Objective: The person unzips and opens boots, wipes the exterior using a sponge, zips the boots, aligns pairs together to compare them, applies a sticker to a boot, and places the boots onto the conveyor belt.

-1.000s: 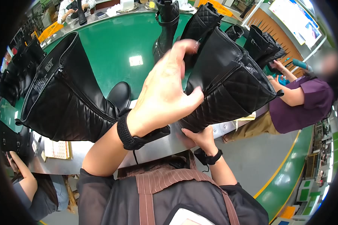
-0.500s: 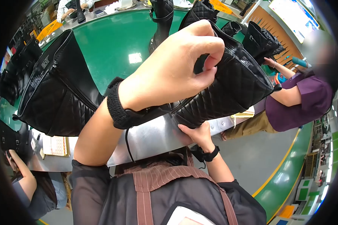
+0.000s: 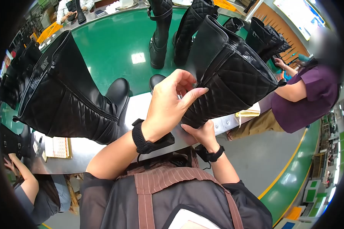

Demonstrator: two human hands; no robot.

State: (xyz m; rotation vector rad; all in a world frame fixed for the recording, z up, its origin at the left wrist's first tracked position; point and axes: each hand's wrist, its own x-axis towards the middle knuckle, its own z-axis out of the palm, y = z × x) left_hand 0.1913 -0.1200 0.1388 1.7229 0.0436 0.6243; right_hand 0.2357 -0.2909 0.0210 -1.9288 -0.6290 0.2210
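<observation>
A tall black quilted boot (image 3: 233, 82) leans to the right before me, its wide top edge facing up and right. My left hand (image 3: 172, 97) is at the boot's side zip, thumb and forefinger closed on the zipper pull; the zip's upper part is parted. Low on the same boot, my right hand (image 3: 204, 135) grips the shaft from beneath, its fingers partly hidden. A matching boot (image 3: 70, 95) stands tilted at the left, with its toe pointing away, and neither hand touches it.
Black boots (image 3: 160, 36) stand on the green table surface (image 3: 114, 42) ahead. The metal edge (image 3: 160, 152) runs nearest me, with a notebook (image 3: 57, 147) at left and yellow papers (image 3: 249, 111) at right. Co-workers are at right (image 3: 302, 91), lower left (image 3: 26, 191) and far left.
My left hand rose over the boot's upper shaft, then came down along the zip to its present place. The zip's upper part has parted. My right hand has kept its hold.
</observation>
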